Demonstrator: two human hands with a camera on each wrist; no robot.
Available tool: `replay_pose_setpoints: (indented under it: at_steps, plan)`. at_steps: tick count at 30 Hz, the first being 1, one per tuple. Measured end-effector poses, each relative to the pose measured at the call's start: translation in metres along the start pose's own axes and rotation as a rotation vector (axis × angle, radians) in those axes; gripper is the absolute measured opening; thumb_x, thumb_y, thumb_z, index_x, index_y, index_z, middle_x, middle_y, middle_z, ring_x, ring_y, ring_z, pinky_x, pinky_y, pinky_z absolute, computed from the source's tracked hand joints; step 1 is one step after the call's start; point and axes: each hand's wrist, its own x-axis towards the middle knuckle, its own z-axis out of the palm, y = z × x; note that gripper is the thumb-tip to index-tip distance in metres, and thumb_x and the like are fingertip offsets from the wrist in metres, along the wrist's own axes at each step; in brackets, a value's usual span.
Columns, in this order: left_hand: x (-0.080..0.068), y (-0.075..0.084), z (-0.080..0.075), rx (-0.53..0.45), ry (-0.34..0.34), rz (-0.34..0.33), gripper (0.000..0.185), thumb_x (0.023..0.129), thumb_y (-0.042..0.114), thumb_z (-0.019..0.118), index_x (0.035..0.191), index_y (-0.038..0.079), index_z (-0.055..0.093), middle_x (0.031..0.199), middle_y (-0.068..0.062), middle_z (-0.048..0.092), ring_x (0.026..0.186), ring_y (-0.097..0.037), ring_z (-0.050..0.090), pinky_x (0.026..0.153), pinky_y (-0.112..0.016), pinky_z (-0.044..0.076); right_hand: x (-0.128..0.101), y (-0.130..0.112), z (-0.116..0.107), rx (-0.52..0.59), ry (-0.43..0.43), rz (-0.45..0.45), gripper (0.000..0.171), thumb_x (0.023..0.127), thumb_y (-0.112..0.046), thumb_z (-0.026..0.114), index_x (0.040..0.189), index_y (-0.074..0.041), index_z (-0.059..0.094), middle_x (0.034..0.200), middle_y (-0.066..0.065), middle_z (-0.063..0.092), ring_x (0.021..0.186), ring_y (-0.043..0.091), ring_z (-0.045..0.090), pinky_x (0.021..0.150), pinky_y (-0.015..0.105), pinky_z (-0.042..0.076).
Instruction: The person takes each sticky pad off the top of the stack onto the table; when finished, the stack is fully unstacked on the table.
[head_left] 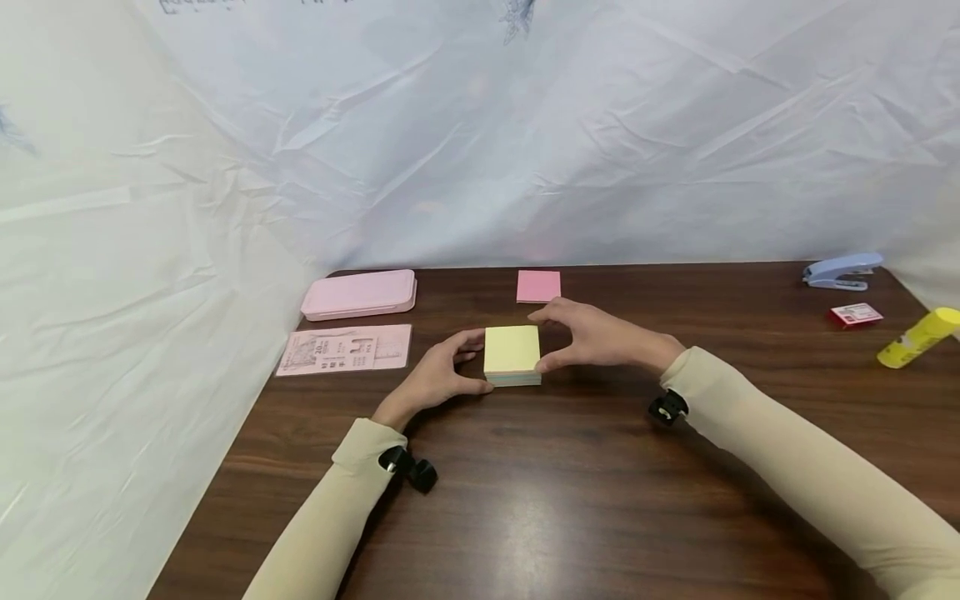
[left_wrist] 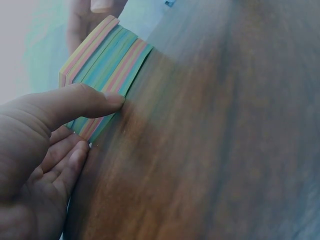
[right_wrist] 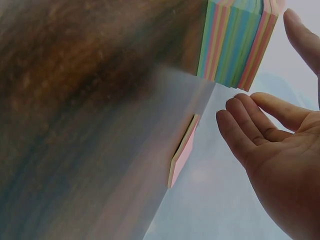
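Flanking the sticky-note block (head_left: 512, 355), both hands hide its sides.

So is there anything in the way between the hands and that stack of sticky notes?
Nothing visible. The left hand already touches the sticky note stack, its thumb pressed on the side. The right hand cups the other side with bare table around it. The pink pad lies behind, apart.

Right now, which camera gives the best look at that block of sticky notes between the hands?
The head view: the whole sticky-note block shows on the table, yellow top up, left hand and right hand at its sides. The left wrist view shows only its striped edge under the thumb; the right wrist view shows one striped corner.
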Motion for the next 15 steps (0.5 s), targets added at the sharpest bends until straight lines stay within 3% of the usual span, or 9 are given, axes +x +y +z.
replay_pose_setpoints:
  at_steps: [7, 15]
  plan:
    - [-0.0002, -0.001, 0.0004, -0.009, -0.003, 0.006, 0.091, 0.084, 0.014, 0.091, 0.162, 0.009, 0.043, 0.153, -0.013, 0.055, 0.138, -0.031, 0.056, 0.116, -0.041, 0.046, -0.0013, -0.001, 0.0062, -0.021, -0.013, 0.015, 0.09, 0.084, -0.044, 0.092, 0.151, 0.003, 0.054, 0.143, 0.015, 0.057, 0.131, 0.033, 0.056, 0.11, 0.055, 0.049]
    - [0.0005, -0.0001, -0.0002, -0.01, -0.001, 0.008, 0.09, 0.084, 0.014, 0.091, 0.161, 0.009, 0.044, 0.153, -0.013, 0.055, 0.138, -0.03, 0.056, 0.116, -0.04, 0.047, 0.0, -0.0006, 0.0075, -0.043, 0.011, -0.004, 0.08, 0.084, -0.041, 0.092, 0.145, 0.0, 0.06, 0.139, 0.013, 0.059, 0.13, 0.031, 0.058, 0.111, 0.054, 0.049]
